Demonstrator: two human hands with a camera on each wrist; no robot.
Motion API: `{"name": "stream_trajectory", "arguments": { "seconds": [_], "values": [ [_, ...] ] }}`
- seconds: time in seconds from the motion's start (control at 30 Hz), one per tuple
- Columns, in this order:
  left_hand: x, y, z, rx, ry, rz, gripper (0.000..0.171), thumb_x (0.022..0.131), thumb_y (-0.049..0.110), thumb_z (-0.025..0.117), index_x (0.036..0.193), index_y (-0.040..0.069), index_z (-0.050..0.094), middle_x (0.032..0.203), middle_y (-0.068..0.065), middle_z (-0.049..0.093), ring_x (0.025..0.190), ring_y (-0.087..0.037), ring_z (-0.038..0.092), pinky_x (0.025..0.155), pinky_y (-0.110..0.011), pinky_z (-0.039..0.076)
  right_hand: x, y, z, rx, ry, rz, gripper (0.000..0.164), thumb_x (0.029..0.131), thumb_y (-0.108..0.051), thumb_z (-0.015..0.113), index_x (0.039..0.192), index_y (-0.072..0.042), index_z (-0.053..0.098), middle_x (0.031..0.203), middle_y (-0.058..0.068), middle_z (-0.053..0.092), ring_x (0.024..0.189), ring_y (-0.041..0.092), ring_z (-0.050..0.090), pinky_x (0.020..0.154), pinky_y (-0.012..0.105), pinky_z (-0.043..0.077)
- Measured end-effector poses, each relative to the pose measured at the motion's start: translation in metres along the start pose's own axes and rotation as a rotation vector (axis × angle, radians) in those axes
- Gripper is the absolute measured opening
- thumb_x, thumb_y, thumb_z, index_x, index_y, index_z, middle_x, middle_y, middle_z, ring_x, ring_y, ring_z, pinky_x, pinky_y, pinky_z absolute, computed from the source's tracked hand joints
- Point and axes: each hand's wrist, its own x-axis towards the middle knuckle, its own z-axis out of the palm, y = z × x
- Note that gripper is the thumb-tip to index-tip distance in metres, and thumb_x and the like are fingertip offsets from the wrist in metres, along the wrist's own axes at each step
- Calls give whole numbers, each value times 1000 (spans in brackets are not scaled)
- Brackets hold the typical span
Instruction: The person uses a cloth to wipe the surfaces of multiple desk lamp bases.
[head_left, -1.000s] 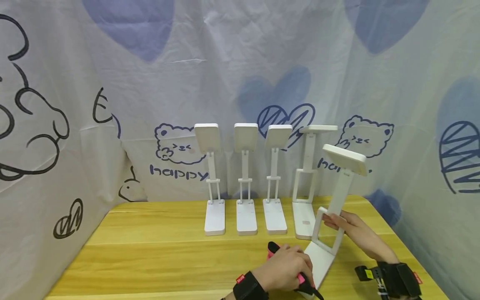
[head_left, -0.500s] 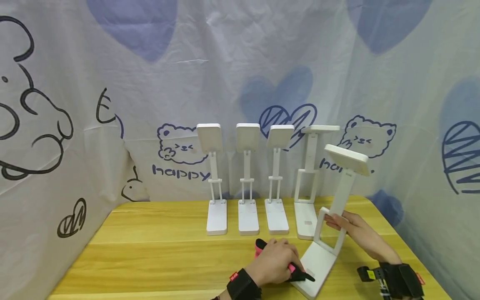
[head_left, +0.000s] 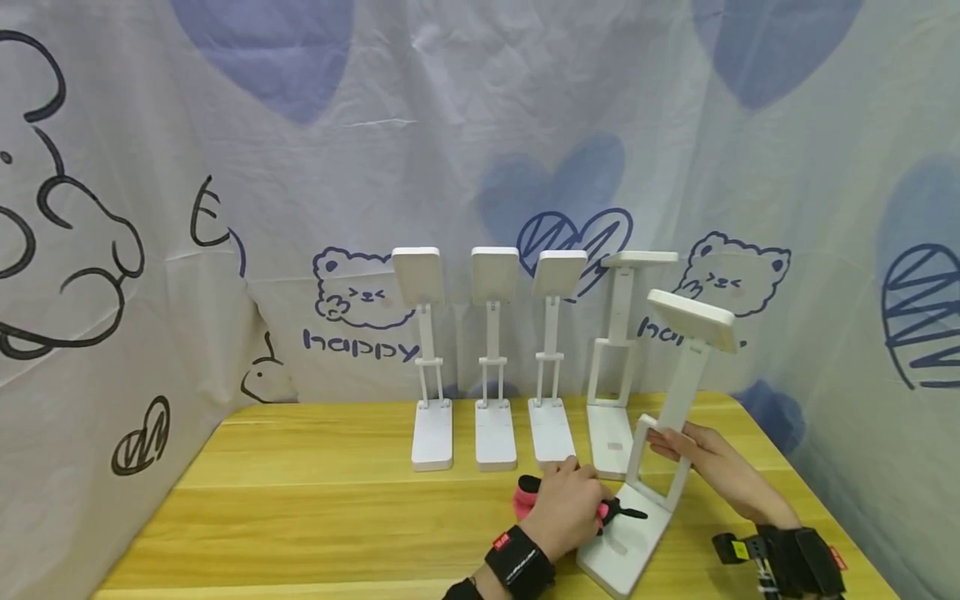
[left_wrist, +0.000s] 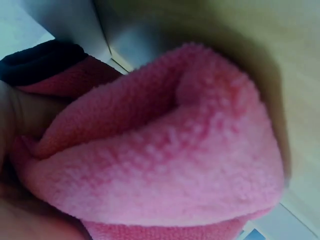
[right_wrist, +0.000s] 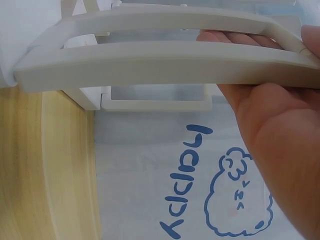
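Observation:
A white folding desk lamp (head_left: pixel 681 392) stands tilted at the table's right, its base (head_left: pixel 617 560) toward me. My right hand (head_left: pixel 716 468) grips its frame where the upper arm meets the open loop; the right wrist view shows fingers through that loop (right_wrist: pixel 165 67). Bunched in my left hand (head_left: pixel 567 510) is a pink fleecy cloth with black edging (head_left: pixel 525 498). One dark end of the cloth lies over the lamp's base. Close up in the left wrist view, the folded pink cloth (left_wrist: pixel 180 165) hides most of the fingers.
Several similar white lamps stand in a row along the back of the wooden table (head_left: pixel 300 500): a left one (head_left: pixel 432 435), a second (head_left: pixel 495 435), a third (head_left: pixel 551 425). The nearest neighbour (head_left: pixel 609 437) is close behind the held lamp. A patterned curtain (head_left: pixel 420 150) hangs behind.
My left hand and the cloth first shifted left, then moved forward and slightly right along the lamp's base. The right hand and the held lamp stay in place.

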Motion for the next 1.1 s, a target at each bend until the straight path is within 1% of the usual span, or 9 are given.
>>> {"name": "stream_trajectory", "arguments": {
  "seconds": [0.1, 0.23, 0.43, 0.53, 0.6, 0.67, 0.8, 0.97, 1.1],
  "values": [
    [7, 3, 3, 50, 36, -4, 27, 74, 29, 80, 97, 41, 76, 94, 13, 66, 88, -12, 53, 72, -34, 41, 0, 0, 0, -3, 5, 3, 65, 106, -40, 35, 152, 5, 27, 149, 30, 38, 136, 45, 40, 109, 60, 31],
    [15, 7, 7, 115, 68, -11, 19, 75, 32, 78, 92, 41, 76, 89, 11, 65, 87, -12, 53, 70, -33, 40, 1, 0, 0, -7, 10, 3, 64, 106, -39, 35, 151, 5, 28, 149, 30, 39, 136, 45, 41, 109, 60, 31],
    [24, 15, 9, 198, 89, -2, 15, 78, 37, 77, 92, 41, 75, 90, 11, 65, 86, -12, 53, 70, -33, 40, 0, 0, 1, -3, -1, -10, 63, 106, -38, 34, 152, 5, 26, 149, 29, 38, 136, 45, 41, 109, 63, 28],
    [28, 19, 10, 230, 114, 3, 10, 78, 39, 76, 87, 40, 75, 89, 11, 65, 86, -12, 52, 70, -32, 40, 0, 0, 0, 6, -6, -9, 64, 106, -38, 34, 152, 5, 25, 150, 29, 37, 136, 44, 41, 110, 65, 26],
    [30, 22, 10, 241, 114, 12, 7, 78, 39, 76, 84, 41, 75, 89, 12, 65, 87, -12, 52, 70, -32, 40, 0, 0, 0, 12, -11, -8, 64, 106, -39, 34, 152, 5, 25, 149, 29, 37, 135, 44, 41, 110, 65, 25],
    [31, 26, 9, 241, 91, 31, 7, 80, 39, 75, 85, 43, 74, 91, 13, 65, 88, -11, 51, 71, -32, 39, -1, 1, 0, 13, -10, -7, 64, 106, -39, 34, 152, 5, 25, 149, 29, 39, 135, 44, 42, 110, 65, 25],
    [30, 35, 4, 213, 31, 80, 12, 85, 39, 71, 91, 49, 73, 95, 15, 63, 88, -9, 49, 72, -30, 37, -2, 1, -1, 18, -13, -7, 63, 106, -39, 34, 152, 4, 26, 149, 29, 39, 135, 45, 42, 110, 65, 26],
    [30, 41, 2, 188, 12, 149, 18, 85, 39, 72, 99, 51, 72, 98, 18, 61, 91, -6, 47, 72, -28, 34, -1, 1, -2, 12, -13, -9, 63, 106, -39, 34, 153, 4, 25, 149, 29, 38, 135, 44, 42, 109, 62, 30],
    [28, 40, 3, 119, -16, 232, 26, 88, 40, 71, 109, 54, 69, 110, 24, 60, 100, -3, 45, 74, -25, 32, -1, 0, -1, 14, -16, -12, 63, 107, -37, 34, 152, 4, 25, 149, 29, 38, 135, 44, 42, 108, 62, 31]
  ]
}}
